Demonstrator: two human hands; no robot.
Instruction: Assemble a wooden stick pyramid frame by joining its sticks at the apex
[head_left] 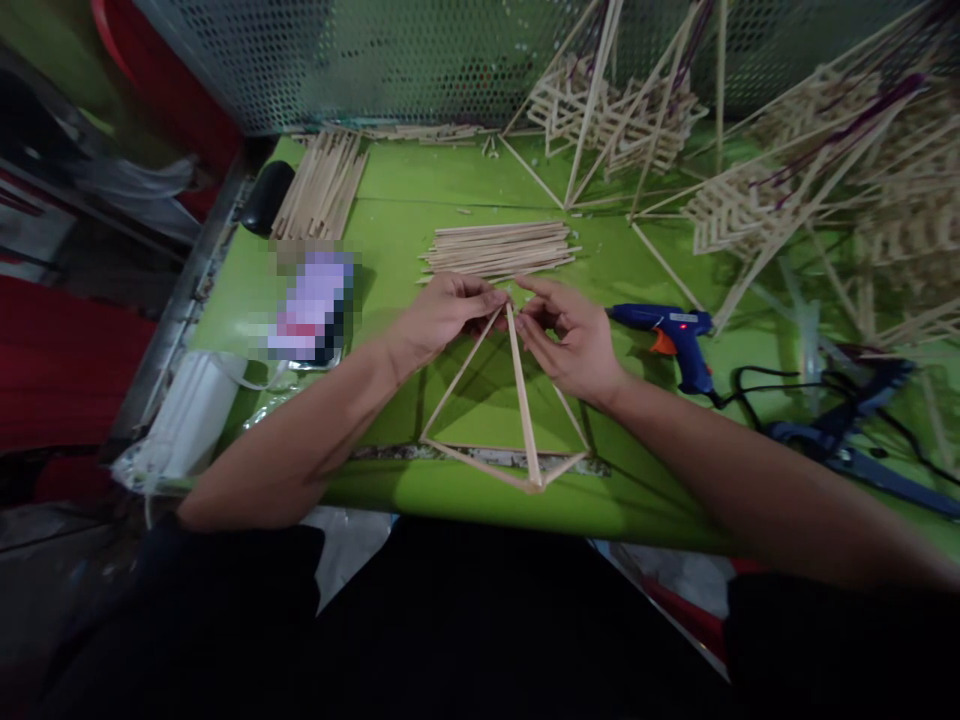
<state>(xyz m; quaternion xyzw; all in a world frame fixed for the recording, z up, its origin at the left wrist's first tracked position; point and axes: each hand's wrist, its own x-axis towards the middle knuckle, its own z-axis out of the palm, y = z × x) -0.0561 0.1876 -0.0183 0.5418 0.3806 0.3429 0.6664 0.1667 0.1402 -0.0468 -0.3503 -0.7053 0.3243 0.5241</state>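
A pyramid-shaped frame of thin wooden sticks (523,395) stands near the table's front edge, its point away from me. My left hand (450,312) pinches the sticks where they meet at that point. Close against the same joint is my right hand (568,338), thumb and fingertips curled together and index finger stretched over the top; its fingertips partly hide what they grip. Just beyond both hands lies a pile of loose wooden sticks (502,248). To the right of my right hand, a blue glue gun (679,335) with an orange trigger and a lit red light lies on its side.
The green table (397,200) holds another stick bundle (319,185) and a dark rounded object (268,197) at back left. A blurred phone (315,300) and a white box (196,412) lie left. Finished stick structures (739,210) crowd the right, above blue-handled cutters (847,440) and black cable.
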